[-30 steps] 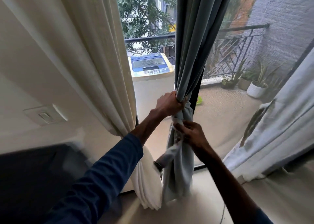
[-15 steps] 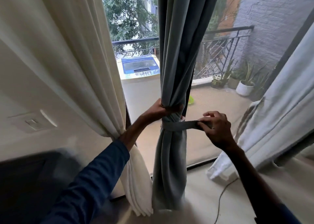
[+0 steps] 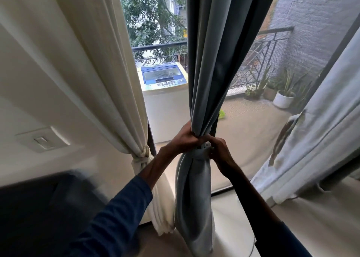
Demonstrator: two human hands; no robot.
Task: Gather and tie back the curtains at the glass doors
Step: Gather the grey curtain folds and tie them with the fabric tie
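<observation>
A grey-blue curtain (image 3: 214, 62) hangs bunched in the middle of the glass doors, cinched at waist height by a grey fabric tie-back band (image 3: 202, 152). My left hand (image 3: 185, 140) grips the gathered curtain just above the band. My right hand (image 3: 220, 149) presses against the band from the right, fingers closed on its end. A cream curtain (image 3: 101, 71) on the left is tied with a knotted cream band (image 3: 143, 155). A pale grey curtain (image 3: 315, 140) hangs loose on the right.
Behind the glass stand a washing machine (image 3: 163, 81), a black balcony railing (image 3: 263, 48) and potted plants (image 3: 283, 99). A wall switch (image 3: 41, 140) is on the left wall, with a dark blurred object (image 3: 39, 208) below it. A thin cable (image 3: 253, 243) lies on the floor.
My right hand, which held the band stretched out to the right, has come back in against the curtain beside my left hand. The view has shifted slightly left.
</observation>
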